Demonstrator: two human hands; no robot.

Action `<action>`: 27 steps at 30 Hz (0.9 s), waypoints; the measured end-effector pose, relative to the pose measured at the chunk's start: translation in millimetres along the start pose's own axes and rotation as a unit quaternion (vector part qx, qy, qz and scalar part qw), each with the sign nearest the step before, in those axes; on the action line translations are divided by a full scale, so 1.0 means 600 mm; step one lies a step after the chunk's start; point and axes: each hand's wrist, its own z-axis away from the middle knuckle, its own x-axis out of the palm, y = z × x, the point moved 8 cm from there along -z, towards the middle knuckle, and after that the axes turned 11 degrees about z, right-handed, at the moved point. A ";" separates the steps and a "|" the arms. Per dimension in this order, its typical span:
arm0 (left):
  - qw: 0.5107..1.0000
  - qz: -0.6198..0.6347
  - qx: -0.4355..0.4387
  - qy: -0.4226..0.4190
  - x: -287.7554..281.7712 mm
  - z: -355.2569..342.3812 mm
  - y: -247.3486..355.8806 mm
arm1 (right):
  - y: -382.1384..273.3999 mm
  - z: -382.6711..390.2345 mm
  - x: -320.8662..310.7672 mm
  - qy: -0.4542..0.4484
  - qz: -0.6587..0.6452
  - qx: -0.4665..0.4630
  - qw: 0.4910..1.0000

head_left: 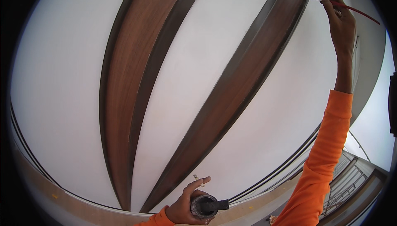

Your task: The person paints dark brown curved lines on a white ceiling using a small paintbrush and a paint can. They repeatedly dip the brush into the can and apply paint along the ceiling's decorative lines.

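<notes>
My left hand (186, 205), low in the view, grips a dark, paint-smeared container (200, 211) with a flat black piece (217, 205) across its mouth. A small pale object (195, 178), too small to identify, sits between its raised fingers. At the upper right my right hand (337, 19) is raised, pinching a slim paintbrush with a red handle (359, 11). Its dark tip is at the outer dark edge of a brown wood-grained beam (273, 48); whether it touches cannot be told.
A second brown beam (128, 60) runs up the white panel (58, 81) on the left. Dark curved rails (281, 162) and a light wooden band (62, 197) border the panel below. Metal railings (351, 176) show at the lower right.
</notes>
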 end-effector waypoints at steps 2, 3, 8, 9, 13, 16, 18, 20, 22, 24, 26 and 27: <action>1.000 0.015 -0.011 -0.008 -0.002 0.005 -0.007 | -0.013 -0.006 -0.001 -0.016 0.023 -0.011 1.000; 1.000 0.021 -0.015 -0.011 -0.002 0.007 -0.010 | -0.021 -0.008 0.001 -0.033 0.035 -0.009 0.999; 0.998 0.041 -0.033 -0.020 -0.011 -0.002 -0.011 | -0.025 -0.023 0.033 -0.111 0.066 0.005 0.992; 0.998 0.050 -0.039 -0.023 -0.014 -0.018 -0.017 | -0.013 -0.027 0.047 -0.128 0.069 0.006 0.989; 0.997 0.055 -0.044 -0.023 -0.014 -0.034 -0.016 | 0.012 -0.037 0.072 -0.169 0.058 -0.022 0.984; 0.997 0.055 -0.048 -0.023 -0.018 -0.029 -0.019 | 0.009 -0.035 0.069 -0.134 0.031 -0.042 0.990; 0.996 0.062 -0.052 -0.026 -0.018 -0.031 -0.020 | 0.001 -0.043 0.058 -0.112 0.069 -0.009 0.991; 0.996 0.067 -0.055 -0.029 -0.017 -0.032 -0.020 | -0.006 -0.050 0.048 -0.097 0.092 0.013 0.991; 0.995 0.072 -0.058 -0.031 -0.017 -0.034 -0.022 | -0.008 -0.055 0.043 -0.091 0.101 0.025 0.990; 0.995 0.074 -0.059 -0.031 -0.015 -0.034 -0.021 | -0.016 -0.057 0.047 -0.117 0.104 -0.010 0.988; 0.995 0.077 -0.061 -0.033 -0.015 -0.032 -0.023 | -0.018 -0.056 0.053 -0.144 0.101 -0.032 0.984; 0.994 0.080 -0.062 -0.033 -0.015 -0.032 -0.025 | -0.017 -0.054 0.057 -0.159 0.095 -0.038 0.982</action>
